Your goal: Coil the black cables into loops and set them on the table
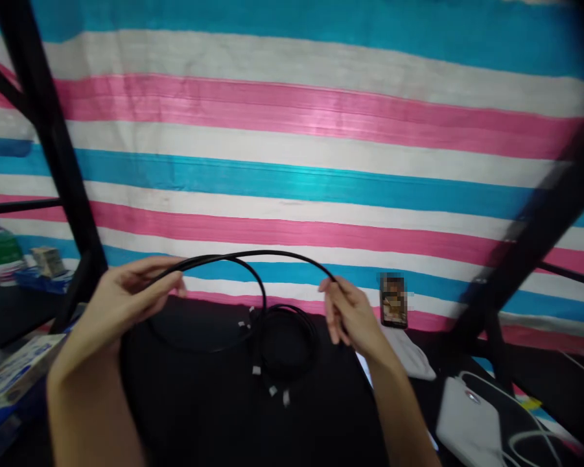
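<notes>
Lying around the held cable (pixel 265 252): coiled cable (pixel 313 337), white device (pixel 469 421).

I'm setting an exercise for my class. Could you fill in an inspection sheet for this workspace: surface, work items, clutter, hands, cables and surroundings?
Surface: black tabletop, matte-looking; finer condition cannot be told.
Work items: black cable, held up, arching between the hands; coiled cable, also black, lying below it.
Clutter: boxes at left; small screened device beyond the right forearm; white device at lower right.
Hands: left hand holds gathered loops; right hand pinches the arch's other end.
Cables: white cord beside the white device; pale connectors around the coil.
Surroundings: striped sheet behind; black bars on both sides.
</notes>
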Motion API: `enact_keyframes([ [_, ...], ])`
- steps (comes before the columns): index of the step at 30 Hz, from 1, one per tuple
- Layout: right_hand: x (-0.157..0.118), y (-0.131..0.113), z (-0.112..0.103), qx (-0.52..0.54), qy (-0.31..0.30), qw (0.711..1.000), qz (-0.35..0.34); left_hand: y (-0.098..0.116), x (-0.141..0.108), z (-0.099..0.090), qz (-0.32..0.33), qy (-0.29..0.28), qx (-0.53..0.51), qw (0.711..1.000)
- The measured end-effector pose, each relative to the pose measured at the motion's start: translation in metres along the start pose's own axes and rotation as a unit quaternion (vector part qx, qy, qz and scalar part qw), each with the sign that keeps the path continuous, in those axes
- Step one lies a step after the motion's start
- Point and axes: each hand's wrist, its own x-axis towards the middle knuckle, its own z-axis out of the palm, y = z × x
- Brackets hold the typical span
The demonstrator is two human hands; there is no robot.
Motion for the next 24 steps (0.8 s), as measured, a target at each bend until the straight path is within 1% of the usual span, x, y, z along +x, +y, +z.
enact_keyframes([
  [2,-0.005,-0.01,0.0,0.025,0.061,0.997,-0.041,0.003,0.0,0.008,0.002,-0.071,-0.003,0.997],
  [5,-0.011,-0.022,0.004,0.064,0.147,0.982,-0.102,0.005,0.001,0.023,0.014,-0.158,0.006,0.987],
  [8,-0.014,-0.029,0.01,0.098,0.174,0.97,-0.14,0.005,0.003,0.036,0.027,-0.231,-0.021,0.972],
  [10,-0.015,-0.032,0.011,0.111,0.185,0.965,-0.149,0.005,0.005,0.042,0.044,-0.249,-0.052,0.966],
  [11,-0.016,-0.034,0.011,0.117,0.196,0.962,-0.152,0.006,0.005,0.043,0.056,-0.243,-0.064,0.966],
  [13,-0.018,-0.038,0.009,0.13,0.22,0.954,-0.156,0.007,0.007,0.042,0.074,-0.208,-0.066,0.973],
  [15,-0.02,-0.041,0.005,0.142,0.235,0.948,-0.162,0.007,0.007,0.036,0.083,-0.164,-0.036,0.982],
  [17,-0.02,-0.042,0.001,0.142,0.238,0.947,-0.164,0.008,0.007,0.025,0.088,-0.115,0.005,0.989],
  [19,-0.018,-0.041,-0.001,0.122,0.244,0.947,-0.168,0.008,0.004,0.012,0.091,-0.052,0.043,0.994],
  [21,-0.014,-0.037,-0.003,0.093,0.257,0.945,-0.178,0.008,0.0,0.0,0.094,0.022,0.066,0.993],
  [24,-0.01,-0.03,-0.005,0.056,0.27,0.939,-0.204,0.01,-0.006,-0.011,0.119,0.137,0.078,0.98],
])
